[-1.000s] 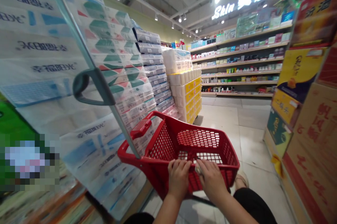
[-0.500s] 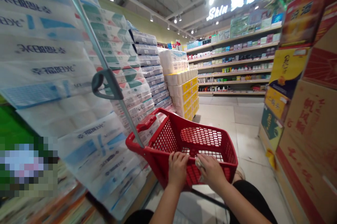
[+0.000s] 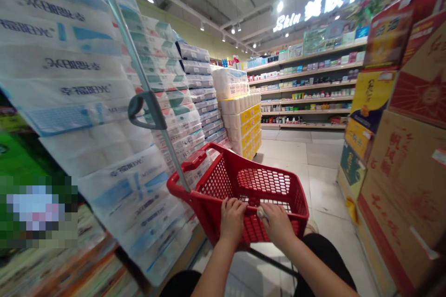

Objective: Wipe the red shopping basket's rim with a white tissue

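Note:
A red plastic rolling shopping basket (image 3: 216,178) with lattice walls stands in front of my knees, its inside bare where I can see it. My left hand (image 3: 232,219) has its fingers curled over the near rim. A little to the right, my right hand (image 3: 278,223) rests closed on the same rim. Between its thumb and forefinger shows a small pale crumpled thing (image 3: 260,213), too small to name. The basket's long metal pull handle (image 3: 148,110) with a grey grip rises tilted to the left.
Tall stacks of wrapped toilet rolls (image 3: 101,148) line the left side. Yellow-and-white tissue packs (image 3: 240,125) stand farther back. Cardboard cartons (image 3: 393,176) are piled on the right. Beyond the tiled floor (image 3: 292,148) are stocked shelves (image 3: 306,88).
The view has shifted slightly, so the left stacks and the handle sit farther right and the cartons farther left. Both hands keep their places on the rim.

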### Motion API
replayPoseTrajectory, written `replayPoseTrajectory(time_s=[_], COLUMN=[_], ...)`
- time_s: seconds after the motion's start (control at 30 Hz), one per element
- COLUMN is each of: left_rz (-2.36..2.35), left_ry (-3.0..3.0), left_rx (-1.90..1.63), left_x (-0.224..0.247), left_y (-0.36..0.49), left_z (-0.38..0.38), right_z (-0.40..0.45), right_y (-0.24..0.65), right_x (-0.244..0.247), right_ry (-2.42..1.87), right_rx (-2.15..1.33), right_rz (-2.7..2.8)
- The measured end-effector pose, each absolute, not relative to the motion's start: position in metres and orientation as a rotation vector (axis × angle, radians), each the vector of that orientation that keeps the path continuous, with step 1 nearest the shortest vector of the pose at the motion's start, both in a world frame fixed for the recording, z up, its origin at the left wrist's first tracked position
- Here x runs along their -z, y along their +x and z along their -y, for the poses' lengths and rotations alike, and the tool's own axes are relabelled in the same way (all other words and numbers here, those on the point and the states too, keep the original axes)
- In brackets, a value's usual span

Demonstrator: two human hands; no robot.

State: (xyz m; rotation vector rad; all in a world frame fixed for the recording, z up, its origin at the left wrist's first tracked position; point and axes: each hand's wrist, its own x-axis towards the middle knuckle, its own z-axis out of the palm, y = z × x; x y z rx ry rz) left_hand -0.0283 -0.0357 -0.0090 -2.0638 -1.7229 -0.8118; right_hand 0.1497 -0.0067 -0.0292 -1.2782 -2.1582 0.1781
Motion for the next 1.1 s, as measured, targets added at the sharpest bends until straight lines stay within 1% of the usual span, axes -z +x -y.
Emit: replayPoseTrajectory(time_s=[0.13,0.33,0.5,0.7,0.9,1.1], left_rz=[1.727,1.739,1.751,1.715,1.738,1.735], left_ry=[-2.078,-2.071,-2.074,-2.028,-2.043,-2.029], left_rx=[0.8,0.859,0.863,0.866,0.849,0.94], left_x=[0.009,0.012,0.012,0.017,0.017,0.023], left_y=[-0.03,-0.029,-0.026,-0.025,-0.02,-0.019], left_z=[0.037,0.04,0.039,0.038,0.035,0.033], right_z=[0.012,0.013,0.012,0.012,0.013,0.008], right_y=[0.142,0.142,0.131,0.137,0.12,0.121], right_x=[0.026,0.019,0.021,0.023,0.023,0.014], right_ry=[-1.235,-1.311,-1.181,-1.384,-1.232,-1.389], right_rx=[-0.146,-0.154,-0.138,-0.075,-0.09,-0.118], right_rz=[2.201,2.189,2.226,2.152,2.183,2.212])
